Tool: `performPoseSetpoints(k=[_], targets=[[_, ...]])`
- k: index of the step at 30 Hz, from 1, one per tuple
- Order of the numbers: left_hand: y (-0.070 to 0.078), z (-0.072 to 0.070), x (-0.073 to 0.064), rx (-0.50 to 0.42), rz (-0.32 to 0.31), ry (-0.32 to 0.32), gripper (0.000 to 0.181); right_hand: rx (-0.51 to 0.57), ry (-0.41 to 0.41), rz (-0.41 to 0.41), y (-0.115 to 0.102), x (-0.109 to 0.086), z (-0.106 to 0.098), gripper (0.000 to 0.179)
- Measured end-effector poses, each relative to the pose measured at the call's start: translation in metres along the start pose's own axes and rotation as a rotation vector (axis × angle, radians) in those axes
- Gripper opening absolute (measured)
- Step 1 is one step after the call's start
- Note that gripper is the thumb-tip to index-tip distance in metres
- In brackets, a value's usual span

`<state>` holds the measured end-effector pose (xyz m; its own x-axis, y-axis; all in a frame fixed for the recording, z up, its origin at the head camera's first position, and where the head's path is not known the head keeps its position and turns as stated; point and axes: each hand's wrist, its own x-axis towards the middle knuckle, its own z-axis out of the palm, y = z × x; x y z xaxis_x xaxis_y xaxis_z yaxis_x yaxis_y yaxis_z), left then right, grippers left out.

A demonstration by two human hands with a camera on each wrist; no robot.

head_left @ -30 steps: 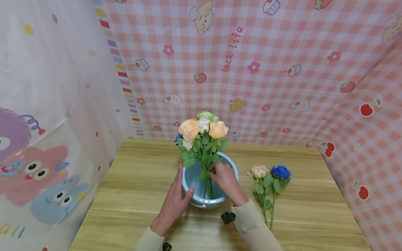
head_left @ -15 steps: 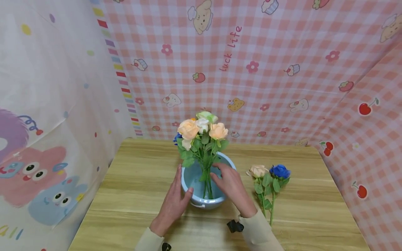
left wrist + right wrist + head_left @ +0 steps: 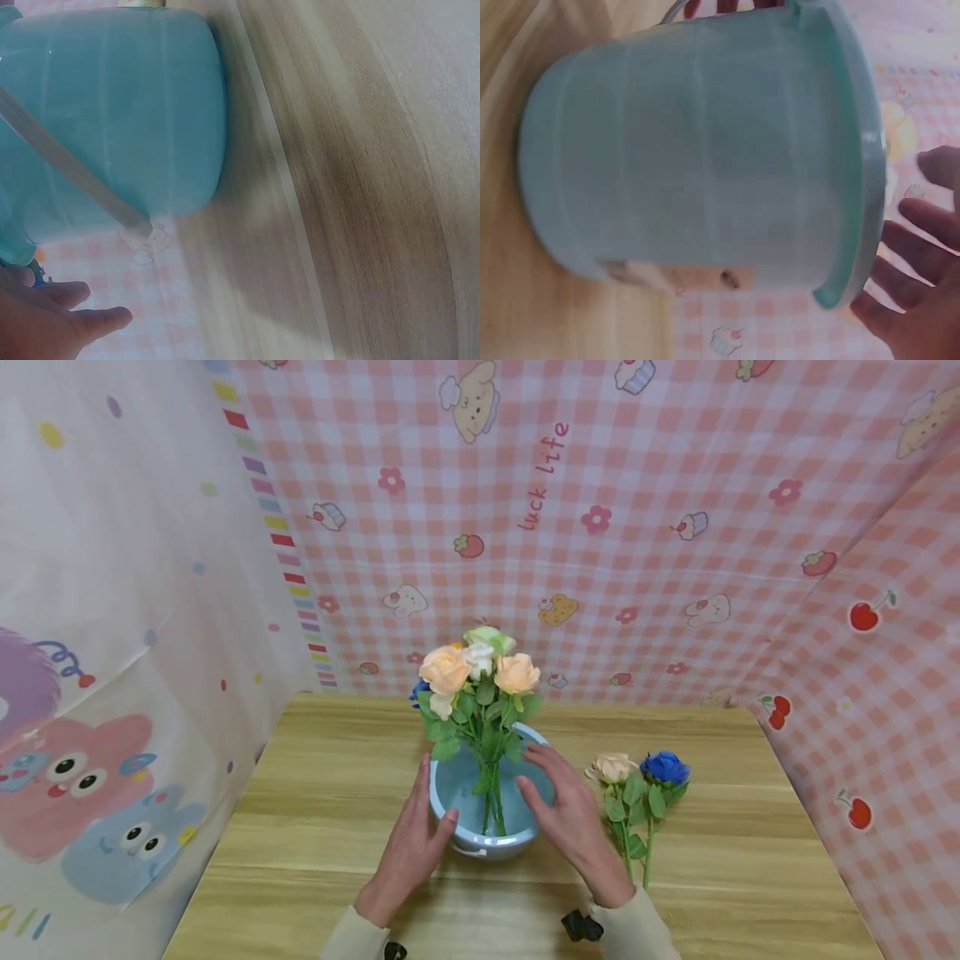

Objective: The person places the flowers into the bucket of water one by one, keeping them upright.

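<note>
A light blue bucket (image 3: 491, 843) stands on the table, its pale handle (image 3: 75, 169) hanging down the side in the left wrist view. Several artificial roses lean together inside it. Among them are two peach roses (image 3: 446, 669), a white rose (image 3: 478, 658) and a greenish one (image 3: 491, 637), with a blue bloom (image 3: 417, 694) partly hidden at the left. My left hand (image 3: 411, 852) lies along the bucket's left side, fingers extended and thumb at the rim. Over the right rim my right hand (image 3: 572, 814) is spread, fingers apart from the stems (image 3: 492, 802), holding nothing.
Right of the bucket, a pale peach rose (image 3: 613, 767) and a blue rose (image 3: 666, 767) lie side by side on the wooden table (image 3: 337, 777). A pink checked cloth (image 3: 510, 485) hangs behind the table, and a white cartoon cloth (image 3: 150, 568) hangs at the left.
My right hand has let go of the stems in the bucket and drawn back right to the rim, its fingers opening. The left hand stays beside the bucket.
</note>
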<state>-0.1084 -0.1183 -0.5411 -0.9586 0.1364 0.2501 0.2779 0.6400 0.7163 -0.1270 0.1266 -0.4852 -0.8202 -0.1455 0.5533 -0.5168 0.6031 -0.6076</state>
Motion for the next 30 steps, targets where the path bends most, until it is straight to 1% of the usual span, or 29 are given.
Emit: performPoseSetpoints(k=[3, 6, 10, 16, 22, 25, 30], targets=[[0.000, 0.000, 0.000, 0.004, -0.006, -0.001, 0.083, 0.007, 0.044, -0.003, 0.007, -0.006, -0.004, 0.041], [0.000, 0.000, 0.000, 0.003, -0.003, -0.002, 0.083, 0.006, 0.066, 0.005, 0.013, -0.013, -0.008, 0.044], [-0.001, 0.000, 0.000, 0.007, 0.005, -0.001, 0.082, -0.036, 0.075, -0.009, 0.022, -0.022, -0.014, 0.047], [-0.002, 0.001, 0.001, 0.006, -0.005, -0.007, 0.083, -0.123, 0.070, -0.024, 0.035, -0.036, -0.021, 0.049], [-0.002, 0.001, 0.001, 0.009, -0.001, -0.009, 0.083, -0.192, 0.047, 0.016, 0.050, -0.051, -0.028, 0.052], [-0.002, 0.000, 0.001, 0.006, 0.008, -0.007, 0.083, -0.214, 0.054, 0.029, 0.056, -0.058, -0.032, 0.053], [-0.002, 0.000, 0.001, 0.002, 0.014, -0.005, 0.083, -0.239, 0.058, 0.089, 0.064, -0.069, -0.041, 0.053]])
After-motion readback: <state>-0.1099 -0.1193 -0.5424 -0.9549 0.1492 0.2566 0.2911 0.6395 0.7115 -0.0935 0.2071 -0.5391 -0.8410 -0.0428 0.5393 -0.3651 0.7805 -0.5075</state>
